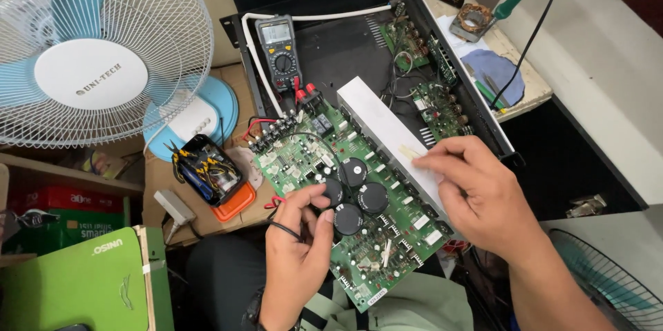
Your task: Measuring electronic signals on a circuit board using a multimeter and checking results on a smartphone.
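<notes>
A green circuit board [345, 193] with black round capacitors is gripped near-left by the left hand [298, 248]; the right hand [476, 193] is rested, fingers loose, on its white metal heatsink [387, 130].

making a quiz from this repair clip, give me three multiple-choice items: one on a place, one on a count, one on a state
1. Where does the multimeter lie?
A. in the open black chassis
B. on the fan
C. in the left hand

2. How many large black capacitors stand on the green circuit board?
A. two
B. four
C. six

3. What is the right hand doing?
A. gripping the soldering iron
B. resting fingers on the white heatsink
C. hanging free

Answers: 1 A, it lies inside the case. 2 B, four round tops cluster. 3 B, fingertips touch the bar.
</notes>
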